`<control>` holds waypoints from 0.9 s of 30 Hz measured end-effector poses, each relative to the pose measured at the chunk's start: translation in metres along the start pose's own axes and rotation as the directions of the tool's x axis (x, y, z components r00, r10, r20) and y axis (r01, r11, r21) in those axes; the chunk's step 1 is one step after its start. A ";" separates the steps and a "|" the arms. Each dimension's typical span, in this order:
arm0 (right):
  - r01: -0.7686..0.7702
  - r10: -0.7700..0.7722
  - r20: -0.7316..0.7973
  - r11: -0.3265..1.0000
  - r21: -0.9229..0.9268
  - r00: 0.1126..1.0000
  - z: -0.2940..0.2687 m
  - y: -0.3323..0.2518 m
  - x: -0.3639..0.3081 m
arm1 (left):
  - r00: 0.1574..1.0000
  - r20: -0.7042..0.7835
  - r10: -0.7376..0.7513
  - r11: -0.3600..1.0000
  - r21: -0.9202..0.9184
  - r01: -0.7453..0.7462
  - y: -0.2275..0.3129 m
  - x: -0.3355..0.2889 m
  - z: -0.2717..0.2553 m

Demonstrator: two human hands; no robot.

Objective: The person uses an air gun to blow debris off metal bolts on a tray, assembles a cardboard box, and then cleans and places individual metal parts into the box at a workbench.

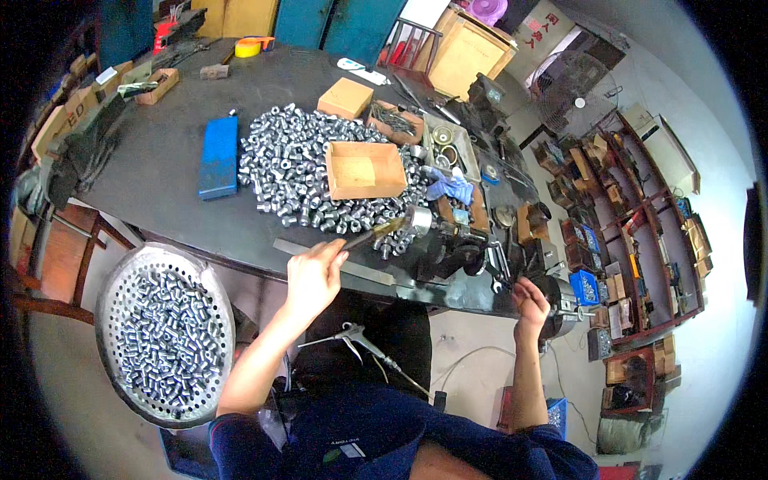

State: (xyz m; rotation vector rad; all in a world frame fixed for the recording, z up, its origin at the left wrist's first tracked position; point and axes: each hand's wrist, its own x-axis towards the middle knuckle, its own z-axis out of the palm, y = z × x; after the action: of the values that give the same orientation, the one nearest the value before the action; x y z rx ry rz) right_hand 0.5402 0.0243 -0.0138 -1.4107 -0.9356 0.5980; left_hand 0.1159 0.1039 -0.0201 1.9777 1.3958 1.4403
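My left hand (314, 276) is closed around a slim dark stick-like tool (370, 238) with a yellowish end, perhaps a brush. That end reaches to a round silver metal piece (418, 219) on a dark bench machine (460, 250) at the table's front edge. Fingers curled, my right hand (530, 302) is beside a dark round machine part (552, 300); what it grips, if anything, I cannot make out. Wrenches (499, 270) are just left of it. Behind the tool spreads a big heap of small silver metal fittings (292, 164).
An open cardboard box (366, 170) sits on the heap, a blue box (218, 158) left of it. A perforated metal basket (112, 352) of fittings stands low at left. An air blow gun (360, 340) hangs below the table edge. Shelves (640, 240) line the right wall.
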 end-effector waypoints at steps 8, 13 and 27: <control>-0.118 0.237 -0.062 0.675 0.729 0.970 0.062 0.000 0.055 | 0.999 0.025 0.040 0.994 -0.099 -0.038 -0.015 0.020 0.015; -0.115 0.181 -0.023 0.713 0.691 0.983 0.078 -0.013 0.102 | 0.999 0.028 0.031 0.993 -0.113 -0.027 -0.011 0.024 0.019; -0.340 0.405 -0.008 0.778 0.529 0.914 0.071 0.090 0.070 | 0.993 0.109 -0.046 0.976 -0.206 0.068 -0.011 0.032 0.016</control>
State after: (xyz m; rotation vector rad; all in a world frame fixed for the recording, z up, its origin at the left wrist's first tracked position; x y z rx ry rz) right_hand 0.5342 0.1315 -0.0951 -1.1197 -0.3396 0.9716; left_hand 0.1237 0.1401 -0.0180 1.8373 1.1936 1.3771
